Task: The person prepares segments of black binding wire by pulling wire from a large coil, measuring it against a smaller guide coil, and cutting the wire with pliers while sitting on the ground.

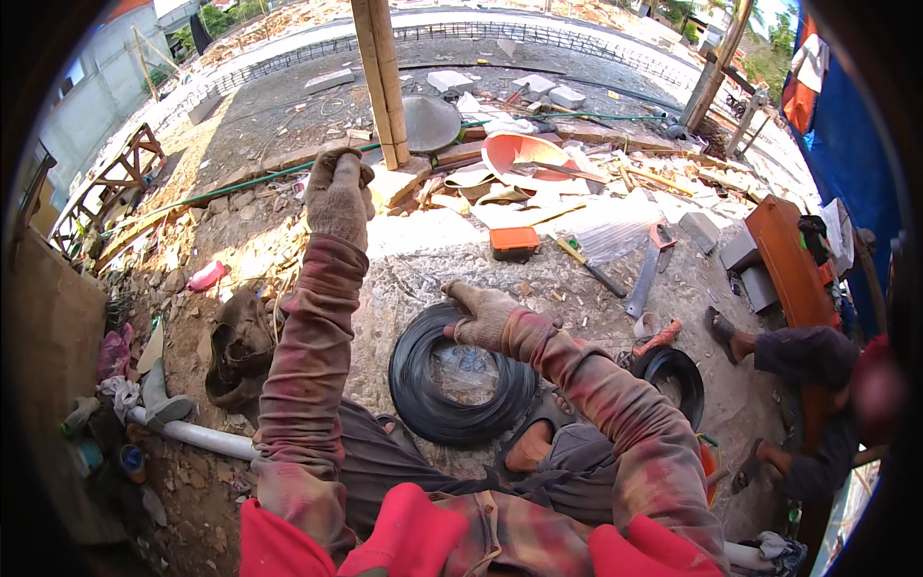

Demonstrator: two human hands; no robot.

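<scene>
My left hand, in a dirty knitted work glove, is raised in front of a wooden post. Its fingers are closed; whatever they hold, if anything, is too thin or hidden to make out. A coil of black wire lies on the ground between my feet. Over its upper right edge is my right hand, gloved too, with the thumb held apart from the fingers and nothing visible between them. Beyond the coil sits a small orange and black box. To its right are a hammer and a handsaw.
The wooden post stands straight ahead. A smaller black coil lies by my right knee. Another person's leg reaches in at the right, near an orange-brown plank. A white pipe and rubble lie left.
</scene>
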